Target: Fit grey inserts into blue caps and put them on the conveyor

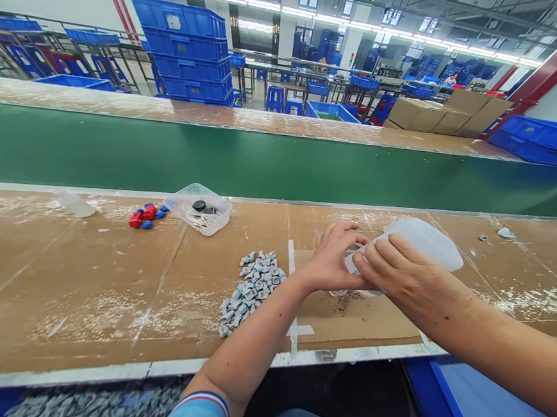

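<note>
Both hands meet over the cardboard-covered bench (84, 283). My right hand (399, 272) grips a white plastic container (425, 239), tilted on its side with its mouth toward the left. My left hand (335, 255) is cupped at that mouth, fingers curled around something small that I cannot make out. Dark crumbs (346, 300) lie on the cardboard just below the hands. A pile of several small grey-white parts (253, 287) sits left of my left wrist.
A clear plastic tub (199, 208) with dark discs and thin sticks stands at the back, red and blue caps (147, 215) beside it. A green conveyor belt (263, 162) runs behind the bench. Stacked blue crates (189, 50) and cardboard boxes (440, 115) lie beyond.
</note>
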### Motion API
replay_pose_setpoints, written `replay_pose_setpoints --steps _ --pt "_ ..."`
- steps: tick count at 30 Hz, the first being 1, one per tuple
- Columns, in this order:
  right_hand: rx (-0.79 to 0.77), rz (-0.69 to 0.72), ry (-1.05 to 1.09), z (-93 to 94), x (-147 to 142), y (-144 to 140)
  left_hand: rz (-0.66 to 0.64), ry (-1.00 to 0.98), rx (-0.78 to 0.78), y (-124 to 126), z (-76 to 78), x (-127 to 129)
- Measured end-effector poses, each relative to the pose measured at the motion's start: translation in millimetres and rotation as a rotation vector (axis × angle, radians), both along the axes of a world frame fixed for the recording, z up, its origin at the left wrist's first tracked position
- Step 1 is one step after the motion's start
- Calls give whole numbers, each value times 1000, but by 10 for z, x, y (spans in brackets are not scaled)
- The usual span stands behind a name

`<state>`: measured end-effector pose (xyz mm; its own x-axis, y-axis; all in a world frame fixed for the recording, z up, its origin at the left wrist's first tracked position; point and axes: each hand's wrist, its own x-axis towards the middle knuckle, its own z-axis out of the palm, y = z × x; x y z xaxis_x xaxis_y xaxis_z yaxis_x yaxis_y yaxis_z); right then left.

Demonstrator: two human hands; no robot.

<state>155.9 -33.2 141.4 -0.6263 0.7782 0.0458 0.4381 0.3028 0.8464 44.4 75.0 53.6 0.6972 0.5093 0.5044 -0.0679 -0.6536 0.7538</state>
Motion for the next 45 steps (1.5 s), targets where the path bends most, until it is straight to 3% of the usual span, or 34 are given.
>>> replay_pose_setpoints --steps 7,23,45 --pt "7 12 -26 -6 -17 10 41 3 -28 -22 -77 48" --pt "12 57 -46 -9 12 14 108 -151 0 -94 -87 107" --pt "-6 39 -75 68 -2 -20 78 -208 -31 -119 7 92"
